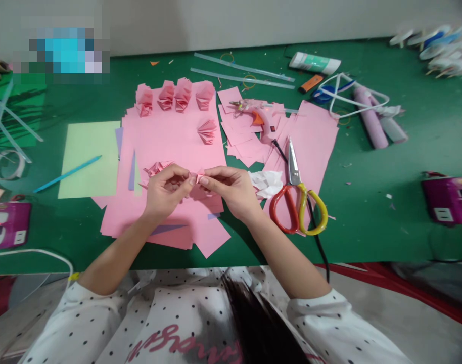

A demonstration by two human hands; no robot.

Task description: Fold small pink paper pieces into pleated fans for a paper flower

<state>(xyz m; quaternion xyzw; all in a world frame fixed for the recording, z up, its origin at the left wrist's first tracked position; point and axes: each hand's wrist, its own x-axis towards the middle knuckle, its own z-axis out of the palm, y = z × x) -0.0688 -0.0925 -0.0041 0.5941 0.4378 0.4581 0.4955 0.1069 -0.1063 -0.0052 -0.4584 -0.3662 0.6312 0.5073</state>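
Note:
Between the fingertips of both hands is a small piece of pink paper point(199, 175). My left hand point(169, 186) pinches its left side, and my right hand point(230, 188) pinches the right side. Most of the piece is hidden by my thumbs and fingers. Beneath my hands lies a stack of pink paper sheets point(170, 136). Just behind my left hand is a folded pink paper piece point(157, 168). Farther back on the stack stand several pleated pink paper pieces point(182, 96), and one fanned piece point(207, 132) lies nearer to me.
Right of my hands, scissors point(293, 169) with red and yellow handles lie beside crumpled white tissue point(267, 182). A pink glue gun point(259, 115) rests on loose pink paper. At left are a pale green sheet point(89, 167) and a blue pencil point(70, 173). Clear glue sticks point(242, 78) lie behind.

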